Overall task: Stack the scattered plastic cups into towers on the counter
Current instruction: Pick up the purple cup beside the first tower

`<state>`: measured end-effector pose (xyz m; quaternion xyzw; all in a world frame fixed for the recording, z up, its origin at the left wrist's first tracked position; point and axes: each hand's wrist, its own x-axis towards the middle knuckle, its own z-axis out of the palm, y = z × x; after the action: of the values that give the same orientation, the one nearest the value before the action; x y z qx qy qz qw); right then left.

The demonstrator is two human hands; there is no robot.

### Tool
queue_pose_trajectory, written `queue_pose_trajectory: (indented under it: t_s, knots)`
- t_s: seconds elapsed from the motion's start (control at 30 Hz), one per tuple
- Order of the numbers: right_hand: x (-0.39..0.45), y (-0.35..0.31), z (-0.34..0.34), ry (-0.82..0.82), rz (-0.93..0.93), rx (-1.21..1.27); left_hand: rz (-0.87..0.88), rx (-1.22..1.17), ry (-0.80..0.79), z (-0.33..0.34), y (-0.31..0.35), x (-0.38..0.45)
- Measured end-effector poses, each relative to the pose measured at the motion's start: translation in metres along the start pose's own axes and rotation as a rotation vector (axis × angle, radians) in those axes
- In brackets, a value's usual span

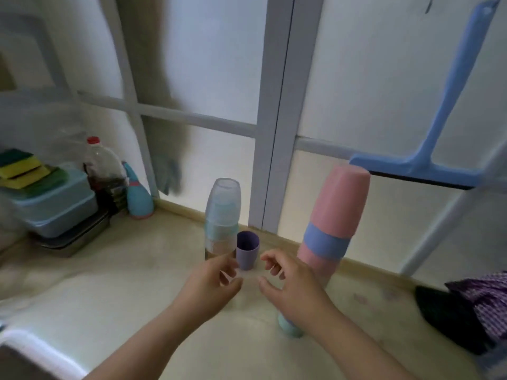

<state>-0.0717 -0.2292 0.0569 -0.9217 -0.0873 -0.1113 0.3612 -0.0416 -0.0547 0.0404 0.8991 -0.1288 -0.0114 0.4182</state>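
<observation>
1. Nearest: small mint-green plastic cup [288, 329] on the pale marbled bench [115, 283], mostly hidden under the right wrist; orientation unclear. Loose, likely next for a tower.
2. Left hand [211, 286] and right hand [290, 289] facing each other just above the bench, fingers loosely curled. A faint see-through shape [248, 278] between them, possibly a clear cup; too blurred to confirm. Cannot tell whether either hand is pinching anything.
3. Just beyond the fingertips: small lilac plastic cup [247, 249], upright, mouth up, beside the base of the left tower.
4. Left tower [221, 220]: translucent clear cups upside down over mint-green ones, standing on the bench, touching or nearly touching the lilac cup.
5. Right tower [333, 220]: tall pink upside-down cups with a blue band showing, appears to lean (maybe lens distortion).
6. Step judged: taking the next loose cup for a tower.
7. To do well: grip the cup by its sides, flip mouth-down, lower straight over the tower top, steady the tower with the other hand. Risk: elbowing the mint cup or nudging the pink tower.
8. Far: blue window squeegee [428, 160] against the frosted window.
</observation>
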Motion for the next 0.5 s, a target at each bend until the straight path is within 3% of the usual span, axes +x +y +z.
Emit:
queue_pose_trajectory:
  t_s: [0.3,0.5]
  knots:
    - [0.025,-0.019,0.066,-0.036,0.079,0.058,-0.094,-0.003,0.043,-0.057,-0.071,0.018]
    - [0.046,-0.021,0.097,0.217,0.316,0.026,0.014,-0.031,-0.102,-0.093,-0.125,0.073]
